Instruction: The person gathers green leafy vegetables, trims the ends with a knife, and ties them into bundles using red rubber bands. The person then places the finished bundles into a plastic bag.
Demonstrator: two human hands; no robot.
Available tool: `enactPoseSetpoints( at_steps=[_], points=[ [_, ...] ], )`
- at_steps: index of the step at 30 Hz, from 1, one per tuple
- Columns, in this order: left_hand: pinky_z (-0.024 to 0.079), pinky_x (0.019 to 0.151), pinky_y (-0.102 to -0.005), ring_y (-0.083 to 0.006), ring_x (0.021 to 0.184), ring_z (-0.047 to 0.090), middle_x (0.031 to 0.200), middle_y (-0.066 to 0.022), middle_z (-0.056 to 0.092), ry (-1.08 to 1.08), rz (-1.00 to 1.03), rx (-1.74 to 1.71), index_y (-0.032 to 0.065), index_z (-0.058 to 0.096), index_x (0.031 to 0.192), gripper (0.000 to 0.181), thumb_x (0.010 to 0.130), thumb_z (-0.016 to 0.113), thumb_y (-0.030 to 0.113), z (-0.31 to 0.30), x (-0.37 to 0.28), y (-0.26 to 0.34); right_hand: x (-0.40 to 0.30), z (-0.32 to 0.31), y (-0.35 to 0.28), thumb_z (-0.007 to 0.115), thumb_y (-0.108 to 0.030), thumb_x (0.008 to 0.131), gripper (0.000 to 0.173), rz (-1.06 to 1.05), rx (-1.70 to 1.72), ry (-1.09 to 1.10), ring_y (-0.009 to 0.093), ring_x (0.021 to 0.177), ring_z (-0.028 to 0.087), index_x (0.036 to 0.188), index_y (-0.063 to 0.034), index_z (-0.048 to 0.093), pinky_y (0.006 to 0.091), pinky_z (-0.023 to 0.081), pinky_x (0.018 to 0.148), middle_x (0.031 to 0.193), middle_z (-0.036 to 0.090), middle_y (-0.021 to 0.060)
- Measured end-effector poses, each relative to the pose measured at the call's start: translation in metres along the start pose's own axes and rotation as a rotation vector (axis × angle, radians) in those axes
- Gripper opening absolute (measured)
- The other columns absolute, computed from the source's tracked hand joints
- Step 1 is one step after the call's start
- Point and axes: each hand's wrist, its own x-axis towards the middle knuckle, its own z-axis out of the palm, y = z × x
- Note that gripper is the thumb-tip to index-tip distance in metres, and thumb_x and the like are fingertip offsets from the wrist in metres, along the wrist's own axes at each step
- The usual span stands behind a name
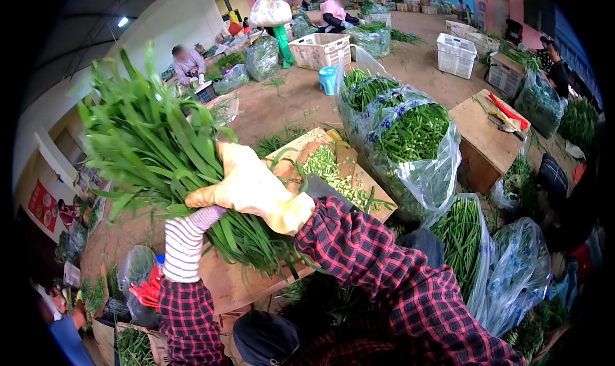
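Note:
A thick bundle of long flat green leaves (pixel 158 140), apparently garlic chives, is raised above a wooden board. My right hand (pixel 254 183), in a cream and yellow rubber glove, grips it from above around the middle. From below, my left hand (pixel 210 217) in a striped knit glove holds the same bundle, its fingers largely hidden by leaves and the other glove. Stalk ends hang over the board's near part (pixel 230 284). Beyond my right wrist, chopped pale stalk pieces (pixel 331 169) lie beside a broad knife blade (pixel 324 187), partly covered by my sleeve.
A clear plastic bag packed with greens (pixel 408 130) stands right of the board. Another wooden block (pixel 495 130) carries a red-handled tool. A blue stool (pixel 328 80) and white crates (pixel 456 56) are farther off. Several people sit or stand among bagged greens.

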Motion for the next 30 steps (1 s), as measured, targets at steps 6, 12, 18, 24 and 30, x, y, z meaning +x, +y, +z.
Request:
enactPoseSetpoints(
  at_steps=[6,12,18,24,30],
  points=[
    [0.047,0.101,-0.0377,-0.0193,0.118,0.058,0.127,-0.01,0.063,-0.328,-0.175,0.169,0.0044,0.06,0.128,0.05,0.086,0.075,0.028,-0.039,0.005,-0.054,0.006,0.013,0.034,0.091,-0.03,0.059,0.084,-0.123,-0.157,-0.022,0.038,0.106,0.062,0.125,0.0039,0.052,0.041,0.049,0.093,0.112,0.063,0.0255],
    [0.055,0.09,-0.0368,-0.0211,0.099,0.067,0.113,-0.0088,0.07,-0.013,0.126,0.128,0.0063,0.066,0.119,0.051,0.076,0.085,0.024,0.016,0.021,-0.013,0.012,-0.009,0.047,0.091,-0.008,0.059,0.069,-0.123,0.283,-0.085,0.018,0.096,0.063,0.12,0.0015,0.059,0.0334,0.05,0.09,0.106,0.07,0.0119],
    [0.052,0.092,-0.0331,-0.0174,0.101,0.065,0.112,-0.0054,0.069,-0.142,0.024,-0.063,0.0046,0.068,0.116,0.041,0.079,0.081,0.017,0.005,0.034,0.009,0.036,-0.017,0.017,0.091,-0.023,0.06,0.062,-0.227,0.171,-0.161,0.031,0.09,0.067,0.111,0.0002,0.065,0.0377,0.052,0.085,0.095,0.071,0.0163],
    [0.049,0.093,-0.0299,-0.014,0.101,0.063,0.111,-0.0018,0.069,-0.039,-0.011,-0.176,0.0034,0.07,0.114,0.034,0.081,0.079,0.011,0.032,0.019,-0.006,0.03,-0.03,0.069,0.091,-0.039,0.061,0.084,0.019,-0.075,-0.203,0.032,0.109,0.063,0.128,-0.0009,0.055,0.0388,0.048,0.097,0.116,0.066,0.0199],
    [0.051,0.09,-0.0321,-0.0147,0.1,0.064,0.108,-0.0041,0.069,-0.046,-0.12,-0.11,0.002,0.069,0.113,0.032,0.083,0.075,0.011,-0.005,0.02,-0.006,0.049,-0.016,0.026,0.082,-0.058,0.065,0.08,-0.019,-0.316,-0.325,0.033,0.106,0.064,0.113,0.0029,0.065,0.0411,0.05,0.093,0.108,0.069,0.0222]
  ],
)
